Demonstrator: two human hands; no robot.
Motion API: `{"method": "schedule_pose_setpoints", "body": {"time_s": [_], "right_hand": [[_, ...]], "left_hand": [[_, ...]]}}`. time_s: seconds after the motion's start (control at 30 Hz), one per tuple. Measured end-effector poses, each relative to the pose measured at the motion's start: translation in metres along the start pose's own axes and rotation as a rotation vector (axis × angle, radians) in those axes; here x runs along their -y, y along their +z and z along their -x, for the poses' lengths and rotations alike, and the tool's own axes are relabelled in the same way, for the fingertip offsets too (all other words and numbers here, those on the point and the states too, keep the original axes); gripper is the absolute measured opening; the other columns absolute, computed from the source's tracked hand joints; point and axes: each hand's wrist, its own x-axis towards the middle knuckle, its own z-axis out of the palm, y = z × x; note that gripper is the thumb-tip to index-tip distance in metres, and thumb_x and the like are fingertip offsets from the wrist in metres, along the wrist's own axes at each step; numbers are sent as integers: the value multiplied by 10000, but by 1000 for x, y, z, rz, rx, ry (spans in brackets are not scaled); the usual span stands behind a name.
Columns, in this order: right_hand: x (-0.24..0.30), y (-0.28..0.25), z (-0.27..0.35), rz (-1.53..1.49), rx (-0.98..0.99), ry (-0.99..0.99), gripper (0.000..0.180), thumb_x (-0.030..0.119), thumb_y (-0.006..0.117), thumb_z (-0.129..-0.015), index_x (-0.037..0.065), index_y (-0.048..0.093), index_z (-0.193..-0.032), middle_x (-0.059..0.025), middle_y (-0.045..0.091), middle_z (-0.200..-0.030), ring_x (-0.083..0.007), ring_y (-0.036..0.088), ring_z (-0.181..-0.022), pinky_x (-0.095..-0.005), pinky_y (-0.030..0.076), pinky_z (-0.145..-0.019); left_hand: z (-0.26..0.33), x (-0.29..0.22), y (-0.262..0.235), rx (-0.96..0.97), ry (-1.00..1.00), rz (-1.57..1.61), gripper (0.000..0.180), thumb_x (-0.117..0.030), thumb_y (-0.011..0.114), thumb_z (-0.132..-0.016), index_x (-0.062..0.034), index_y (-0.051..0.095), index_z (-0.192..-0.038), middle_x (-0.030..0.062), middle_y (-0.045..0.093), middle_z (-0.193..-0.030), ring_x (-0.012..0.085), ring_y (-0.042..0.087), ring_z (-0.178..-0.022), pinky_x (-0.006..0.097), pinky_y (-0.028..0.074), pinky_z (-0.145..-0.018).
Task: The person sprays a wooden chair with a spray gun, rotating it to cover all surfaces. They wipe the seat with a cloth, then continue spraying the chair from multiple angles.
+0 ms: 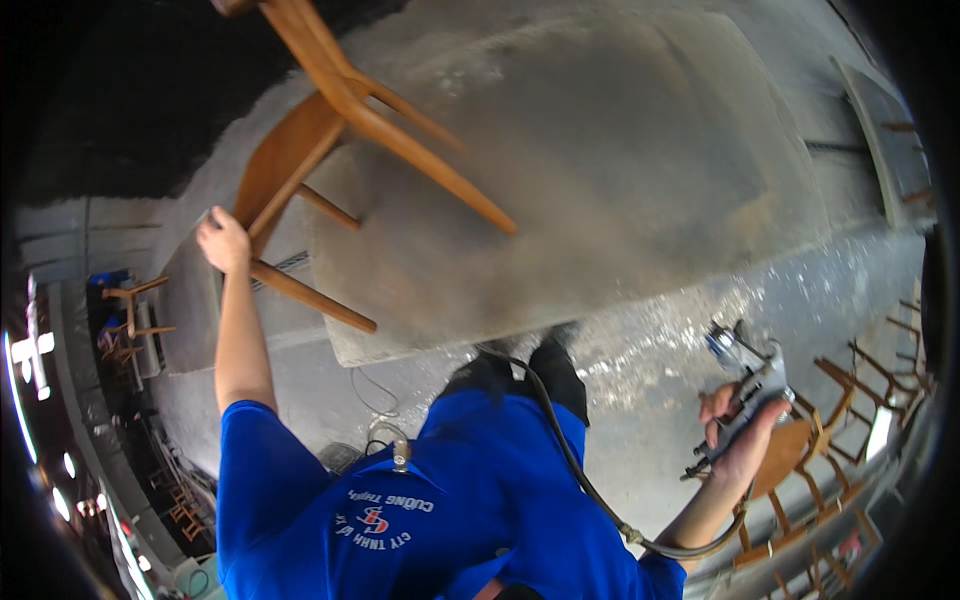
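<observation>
My left hand (224,240) is stretched out and grips the edge of a wooden chair (330,140) that is tipped up off the floor, its legs pointing right. My right hand (738,430) is held out to the right side and is closed on a metal spray gun (745,385). A dark hose (590,480) runs from the gun across my blue shirt. The chair hangs in front of a large grey, stained board (600,170).
Several wooden chairs (850,400) stand at the right on a speckled grey floor (650,350). More chairs (135,320) are stacked at the left. A grey panel (885,140) leans at the far right.
</observation>
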Motion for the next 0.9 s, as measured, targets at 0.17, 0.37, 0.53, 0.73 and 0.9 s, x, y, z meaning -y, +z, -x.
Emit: {"method": "schedule_pose_setpoints", "body": {"time_s": [0.17, 0.37, 0.53, 0.73, 0.9], "right_hand": [[12, 25, -30, -219, 102, -166, 964, 906, 338, -805, -38, 534, -782, -117, 556, -649, -193, 453, -394, -256, 337, -369], [23, 52, -71, -332, 142, -348, 905, 830, 369, -870, -57, 543, -918, -99, 525, -643, -174, 466, -417, -260, 387, -371], [22, 77, -96, -251, 334, -430, 948, 872, 356, -833, -53, 557, -883, -95, 565, -624, -168, 492, -404, -281, 443, -446], [31, 110, -128, -414, 228, -462, 981, 876, 358, -825, -72, 563, -976, -94, 553, -620, -160, 478, -394, -264, 426, -433], [39, 95, -144, -180, 298, -364, 893, 865, 336, -843, -11, 509, -829, -130, 588, -671, -167, 475, -398, -334, 480, -492]], "left_hand": [[9, -4, -9, 3, 4, 65, 584, -501, 446, -1015, -8, 616, -1278, 249, 567, -1341, 395, 523, -1268, 456, 415, -1079], [12, -6, -13, 20, -1, 39, 566, -468, 438, -1031, 2, 578, -1313, 250, 517, -1399, 394, 487, -1308, 451, 393, -1106], [14, -7, -11, 16, -15, 96, 535, -433, 465, -1029, 16, 593, -1291, 259, 509, -1405, 399, 478, -1315, 455, 382, -1116], [16, -8, -14, 39, -48, 103, 522, -437, 462, -1034, -8, 596, -1300, 232, 489, -1436, 385, 471, -1330, 443, 386, -1115], [18, -8, -14, 47, -55, 96, 524, -449, 462, -1035, -23, 589, -1313, 214, 476, -1455, 379, 467, -1336, 441, 387, -1116]]}}
